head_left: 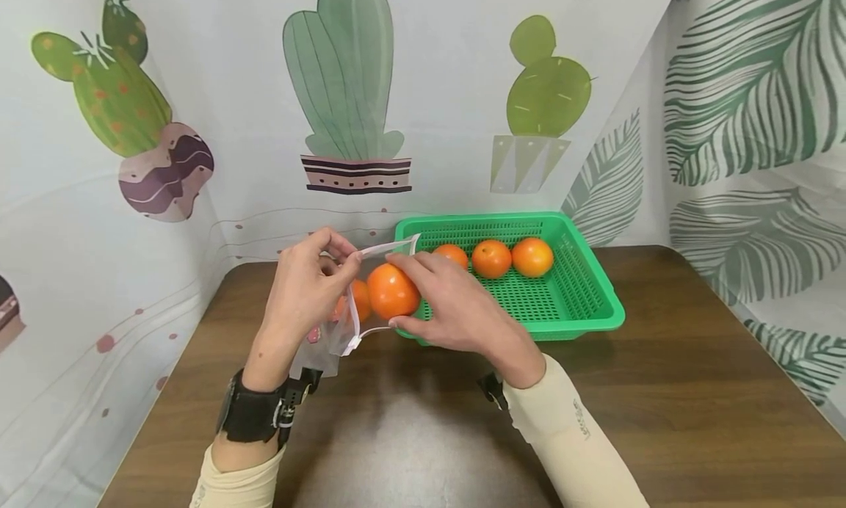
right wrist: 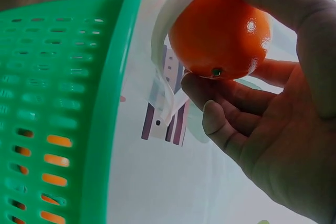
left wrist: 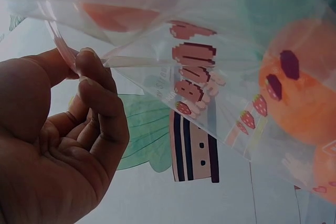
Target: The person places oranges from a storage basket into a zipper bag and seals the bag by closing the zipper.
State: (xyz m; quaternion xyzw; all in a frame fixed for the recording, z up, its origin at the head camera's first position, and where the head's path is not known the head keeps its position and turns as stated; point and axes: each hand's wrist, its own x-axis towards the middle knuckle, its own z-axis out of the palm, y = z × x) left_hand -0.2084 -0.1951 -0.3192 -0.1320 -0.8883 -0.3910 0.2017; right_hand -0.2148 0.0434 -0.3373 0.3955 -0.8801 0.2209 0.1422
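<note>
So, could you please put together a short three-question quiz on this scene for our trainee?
1. Count: in the head view, how many oranges show inside the green basket?

2. True or false: the right hand is holding nothing.

3. Multiple choice: what does the left hand pinch?
A) The rim of the green basket
B) The edge of the clear bag
C) The fingers of the right hand

Key: 1. Three, one partly hidden by the right hand. 2. False; it grips a single orange. 3. B.

Bright head view, whitish glare on tabletop (head_left: 410,449); dim, hazy left wrist view
</note>
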